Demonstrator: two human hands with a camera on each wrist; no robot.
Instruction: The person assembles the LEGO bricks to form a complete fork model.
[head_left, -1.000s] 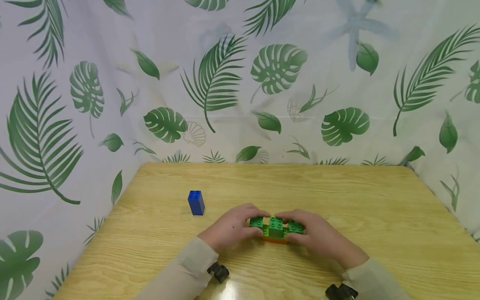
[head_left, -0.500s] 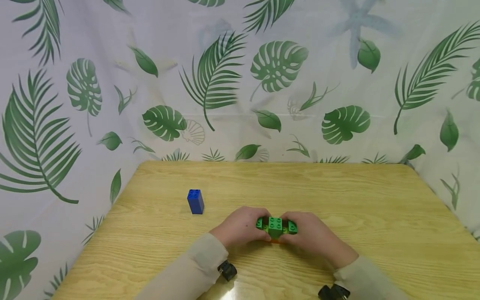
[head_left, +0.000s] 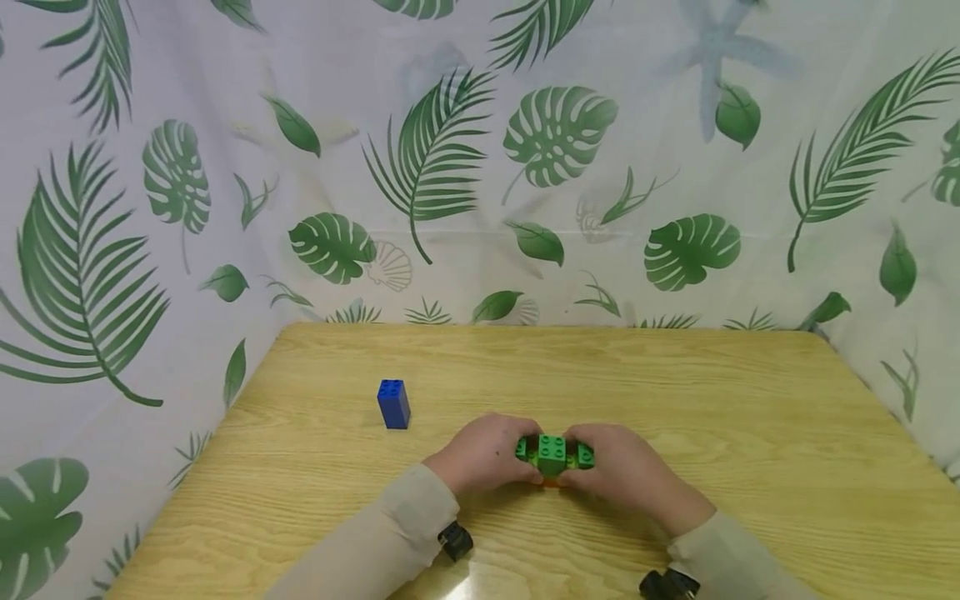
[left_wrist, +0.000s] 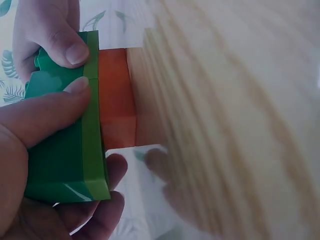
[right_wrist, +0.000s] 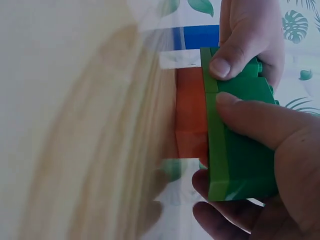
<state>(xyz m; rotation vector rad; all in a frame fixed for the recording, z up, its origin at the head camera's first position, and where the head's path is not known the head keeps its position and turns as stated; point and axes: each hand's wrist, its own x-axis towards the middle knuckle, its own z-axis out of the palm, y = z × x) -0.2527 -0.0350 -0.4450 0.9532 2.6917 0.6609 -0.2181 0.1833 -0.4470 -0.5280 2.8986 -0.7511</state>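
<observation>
A stack of toy building blocks stands on the table between my hands. Its top carries several green blocks (head_left: 552, 452) with studs, the middle one rising between the two outer ones. Under them runs a light green layer (left_wrist: 94, 135), and a narrower orange block (left_wrist: 117, 100) forms the base. My left hand (head_left: 486, 454) grips the left end, thumb on the near face and fingers round the far side. Mirroring it, my right hand (head_left: 626, 468) grips the right end. Both thumbtips lie close together near the middle block. The hands cover much of the outer green blocks.
A tall blue block (head_left: 393, 405) with studs stands upright on the wooden table (head_left: 675, 375), to the left and farther back. Behind the table hangs a leaf-patterned cloth (head_left: 465, 275). A small black device (head_left: 455, 542) sits at the left cuff.
Over the last second both hands have slid inward along the stack, covering more of its outer green blocks and the orange base. Since half a second ago they have barely moved. The blue block stays put.
</observation>
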